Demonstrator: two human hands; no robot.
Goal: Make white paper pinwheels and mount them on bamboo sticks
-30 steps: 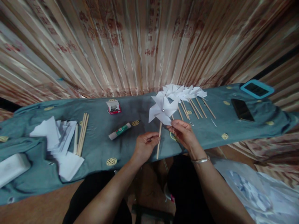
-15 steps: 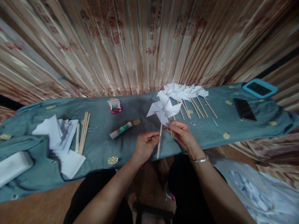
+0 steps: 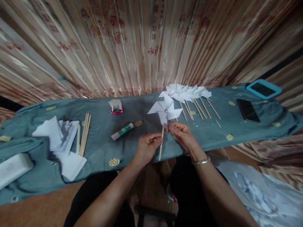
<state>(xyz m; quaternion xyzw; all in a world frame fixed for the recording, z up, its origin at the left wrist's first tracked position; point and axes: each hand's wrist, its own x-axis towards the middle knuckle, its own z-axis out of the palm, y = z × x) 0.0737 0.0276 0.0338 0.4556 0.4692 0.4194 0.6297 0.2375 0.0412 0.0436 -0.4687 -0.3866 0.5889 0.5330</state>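
Observation:
A white paper pinwheel with a silver pin at its centre stands tilted up on a wooden stick over the near edge of the table. My left hand pinches that stick below the paper blades. At the pinwheel's lowest blade are the fingertips of my right hand, closed on the paper's edge. Behind it several finished-looking pinwheels lie in an overlapping row, sticks toward me. Left of my hands lies a green and white glue stick, and farther back an open red box holds small metal pins.
White paper pieces are heaped at the left beside several wooden sticks. A white case lies at the far left. On the right are a black phone and a blue-framed device. A curtain hangs behind the table.
The pinwheel's blades have turned slightly, and the lowest blade has shifted a little to the left. My right hand has moved marginally left; my left hand keeps its place on the stick.

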